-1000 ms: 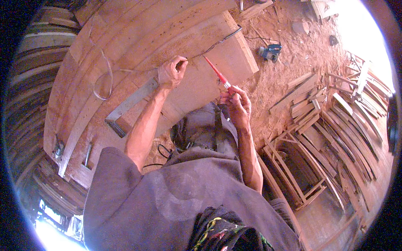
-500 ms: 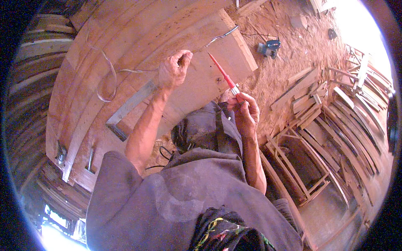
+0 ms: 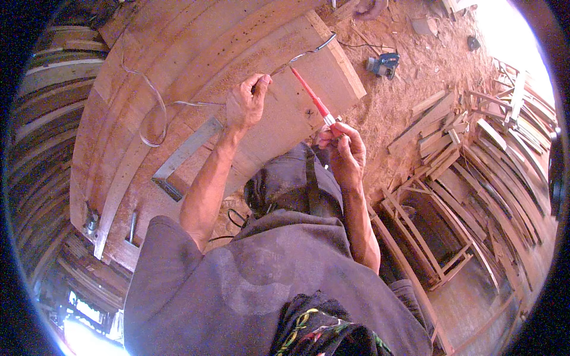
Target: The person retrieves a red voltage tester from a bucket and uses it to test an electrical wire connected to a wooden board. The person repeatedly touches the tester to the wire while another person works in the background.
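Observation:
My left hand (image 3: 247, 104) is closed on a thin, pale twin electrical wire (image 3: 199, 104). To its left the wire makes a loose loop over the wood; on its other side a darker end (image 3: 313, 50) reaches toward the board's far corner. In my right hand (image 3: 345, 145) is a slim red screwdriver (image 3: 309, 90), gripped by its clear handle. Its pointed tip is at or close to the wire, beyond my left fingers; whether they touch I cannot tell. Beneath both lies a wide wooden board (image 3: 285, 113).
A metal carpenter's square (image 3: 189, 149) rests on the wood near my left forearm. On the sawdust-covered floor stands a blue power tool (image 3: 383, 64). Scrap wood (image 3: 439, 130) and a wooden frame (image 3: 424, 237) lie right. Part of a person (image 3: 371, 7) shows at the top edge.
The screwdriver's tip has shifted slightly up and left, toward the wire. My left hand keeps its hold on the wire. A bit of another person has come in at the top edge.

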`<state>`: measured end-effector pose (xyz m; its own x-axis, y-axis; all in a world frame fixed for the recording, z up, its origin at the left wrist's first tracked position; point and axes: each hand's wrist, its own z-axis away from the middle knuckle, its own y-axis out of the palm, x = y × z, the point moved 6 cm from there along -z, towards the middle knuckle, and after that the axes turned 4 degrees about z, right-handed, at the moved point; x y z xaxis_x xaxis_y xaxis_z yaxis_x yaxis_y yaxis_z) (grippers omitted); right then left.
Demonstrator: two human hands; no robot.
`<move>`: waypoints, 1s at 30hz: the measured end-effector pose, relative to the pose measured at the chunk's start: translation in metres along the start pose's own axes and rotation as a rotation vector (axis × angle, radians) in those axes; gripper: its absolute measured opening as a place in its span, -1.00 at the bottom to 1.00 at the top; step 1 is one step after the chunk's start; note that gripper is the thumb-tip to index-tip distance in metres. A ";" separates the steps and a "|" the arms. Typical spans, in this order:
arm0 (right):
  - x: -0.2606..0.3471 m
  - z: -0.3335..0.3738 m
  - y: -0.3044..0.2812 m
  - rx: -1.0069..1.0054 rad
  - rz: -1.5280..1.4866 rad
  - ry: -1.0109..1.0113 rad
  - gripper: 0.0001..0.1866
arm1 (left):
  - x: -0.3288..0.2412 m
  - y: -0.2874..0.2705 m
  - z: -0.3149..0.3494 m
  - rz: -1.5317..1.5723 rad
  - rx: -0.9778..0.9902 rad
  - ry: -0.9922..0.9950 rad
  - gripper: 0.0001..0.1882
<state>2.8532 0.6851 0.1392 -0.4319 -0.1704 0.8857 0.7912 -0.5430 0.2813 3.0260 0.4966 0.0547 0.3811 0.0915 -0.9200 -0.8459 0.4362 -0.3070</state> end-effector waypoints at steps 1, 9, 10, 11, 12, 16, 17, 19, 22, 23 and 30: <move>-0.001 0.000 -0.001 0.005 0.006 0.009 -0.72 | -0.003 0.000 0.001 0.011 -0.017 0.026 -0.63; -0.005 0.001 -0.004 -0.041 -0.063 0.042 -0.73 | -0.022 -0.004 0.007 -0.019 0.019 -0.061 -0.60; -0.009 0.001 -0.007 -0.055 -0.075 0.060 -0.73 | -0.019 -0.004 0.007 0.000 0.002 -0.040 -0.60; -0.014 0.002 -0.011 -0.069 -0.086 0.079 -0.73 | -0.012 -0.002 0.006 0.020 -0.015 -0.018 -0.60; -0.019 0.002 -0.013 -0.045 -0.100 0.082 -0.72 | -0.012 -0.002 0.005 0.039 -0.033 0.003 -0.59; -0.036 0.004 -0.026 0.013 -0.179 0.124 -0.71 | -0.018 -0.002 0.005 0.047 -0.091 0.075 -0.59; -0.040 0.004 -0.029 0.018 -0.205 0.141 -0.71 | -0.020 -0.002 0.005 0.041 -0.100 0.086 -0.60; -0.040 0.004 -0.026 -0.017 -0.273 0.174 -0.74 | -0.024 -0.004 0.006 0.036 -0.105 0.080 -0.60; -0.042 0.002 -0.024 -0.049 -0.391 0.190 -0.77 | -0.023 -0.004 0.006 0.031 -0.074 0.042 -0.62; -0.042 0.001 -0.024 -0.055 -0.433 0.190 -0.77 | -0.023 -0.005 0.006 0.018 -0.054 0.036 -0.63; -0.046 -0.006 -0.030 -0.066 -0.480 0.195 -0.81 | -0.029 -0.006 0.008 0.065 -0.126 0.072 -0.62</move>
<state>2.8465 0.7048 0.0877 -0.8167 -0.0365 0.5759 0.4583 -0.6474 0.6089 3.0230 0.4981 0.0855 0.3002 0.0499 -0.9526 -0.9097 0.3152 -0.2702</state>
